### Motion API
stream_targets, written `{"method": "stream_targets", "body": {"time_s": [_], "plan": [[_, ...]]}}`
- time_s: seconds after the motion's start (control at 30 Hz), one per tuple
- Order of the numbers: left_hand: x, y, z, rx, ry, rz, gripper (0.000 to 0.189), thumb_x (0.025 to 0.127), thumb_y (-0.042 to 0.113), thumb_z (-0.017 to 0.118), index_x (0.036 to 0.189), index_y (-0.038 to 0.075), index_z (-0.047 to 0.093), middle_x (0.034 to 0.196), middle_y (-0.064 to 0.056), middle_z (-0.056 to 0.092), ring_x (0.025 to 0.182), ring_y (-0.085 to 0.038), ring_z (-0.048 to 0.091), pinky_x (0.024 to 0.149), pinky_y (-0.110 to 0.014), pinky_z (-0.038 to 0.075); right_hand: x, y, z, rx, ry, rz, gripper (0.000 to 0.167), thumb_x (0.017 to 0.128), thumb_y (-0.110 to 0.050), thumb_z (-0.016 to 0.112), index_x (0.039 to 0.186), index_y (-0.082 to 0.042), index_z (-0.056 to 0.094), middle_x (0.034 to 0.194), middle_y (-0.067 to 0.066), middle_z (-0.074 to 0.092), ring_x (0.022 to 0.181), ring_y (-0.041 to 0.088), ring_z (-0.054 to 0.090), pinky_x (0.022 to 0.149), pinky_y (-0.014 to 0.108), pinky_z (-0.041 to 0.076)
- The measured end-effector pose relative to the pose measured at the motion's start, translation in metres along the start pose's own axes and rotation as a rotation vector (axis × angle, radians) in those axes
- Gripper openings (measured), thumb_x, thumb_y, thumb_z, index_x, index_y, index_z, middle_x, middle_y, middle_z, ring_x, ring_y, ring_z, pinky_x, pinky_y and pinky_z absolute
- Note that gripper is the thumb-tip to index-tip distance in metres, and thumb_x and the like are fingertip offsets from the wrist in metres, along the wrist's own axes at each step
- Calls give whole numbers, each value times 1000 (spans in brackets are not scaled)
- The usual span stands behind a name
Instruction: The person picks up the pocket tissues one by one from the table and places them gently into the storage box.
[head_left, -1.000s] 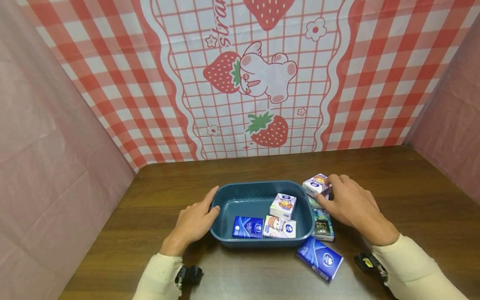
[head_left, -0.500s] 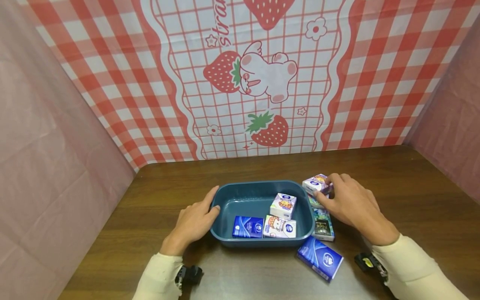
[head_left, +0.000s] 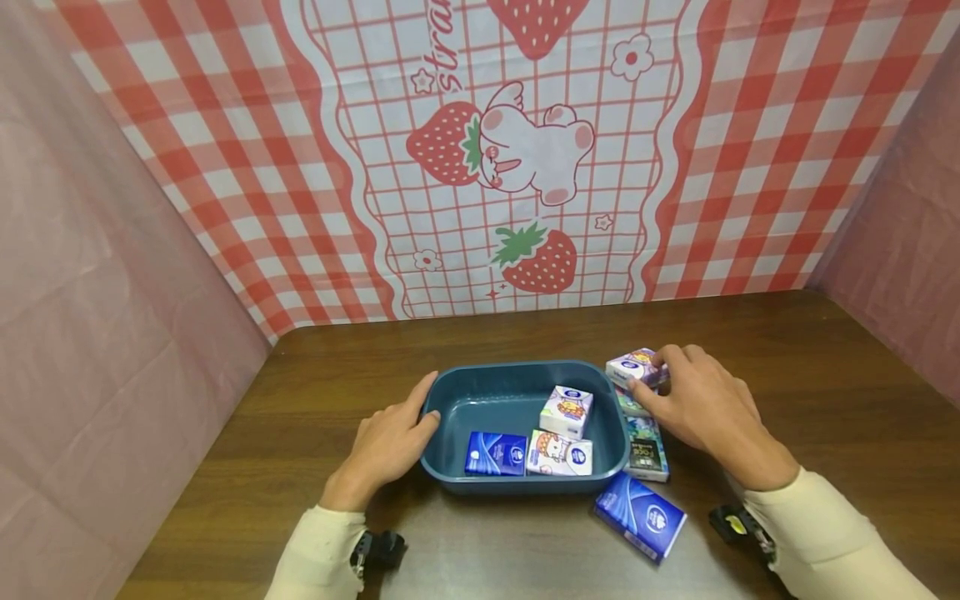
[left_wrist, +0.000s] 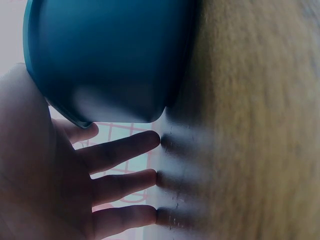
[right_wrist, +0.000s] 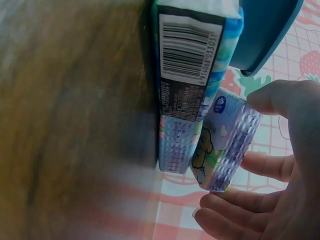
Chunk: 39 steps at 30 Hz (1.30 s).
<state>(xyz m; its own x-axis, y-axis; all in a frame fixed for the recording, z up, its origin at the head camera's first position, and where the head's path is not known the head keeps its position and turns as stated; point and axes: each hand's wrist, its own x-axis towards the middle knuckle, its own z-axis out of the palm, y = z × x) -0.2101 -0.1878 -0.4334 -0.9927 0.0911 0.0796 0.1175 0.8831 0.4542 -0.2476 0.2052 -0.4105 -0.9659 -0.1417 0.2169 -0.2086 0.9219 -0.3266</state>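
In the head view, my left hand point(head_left: 390, 442) rests against the left end of a dark teal plastic basin point(head_left: 480, 483). Its thumb lies at the rim; the left wrist view shows the other fingers point(left_wrist: 125, 182) fairly straight, their tips at the tabletop. My right hand point(head_left: 708, 412) pinches a small white-and-purple pack of tissues point(head_left: 628, 368) between thumb and fingers, just beyond the basin's right end. This pack leans against a blue-green tissue pack with a barcode point(right_wrist: 185, 65) in the right wrist view. Inside the basin are a blue pack point(head_left: 495, 454) and two white printed packs point(head_left: 566, 411).
A green-and-black pack point(head_left: 645, 454) lies along the basin's right side. Nearer the front, a blue tissue pack point(head_left: 641, 518) sits at an angle on the brown wooden table point(head_left: 360, 358). Behind the table hangs a red-checked strawberry cloth point(head_left: 300, 167).
The white-and-purple pack and my right fingers have shifted very slightly to the right. My left hand, the basin and the other packs stay where they were.
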Motion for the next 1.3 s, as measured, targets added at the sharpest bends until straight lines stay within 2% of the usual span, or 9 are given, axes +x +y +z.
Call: {"method": "stream_targets", "body": {"time_s": [1.3], "plan": [[0,-1,0,-4,-1,3,60,102,40,48,159,29,31,142,-7,58,119,-34,61,94,-59,45,-1,0,-1,22,67,19,65,87,-54,69,120,0,57,111,27,55,93,39,54,76,62,49]]}}
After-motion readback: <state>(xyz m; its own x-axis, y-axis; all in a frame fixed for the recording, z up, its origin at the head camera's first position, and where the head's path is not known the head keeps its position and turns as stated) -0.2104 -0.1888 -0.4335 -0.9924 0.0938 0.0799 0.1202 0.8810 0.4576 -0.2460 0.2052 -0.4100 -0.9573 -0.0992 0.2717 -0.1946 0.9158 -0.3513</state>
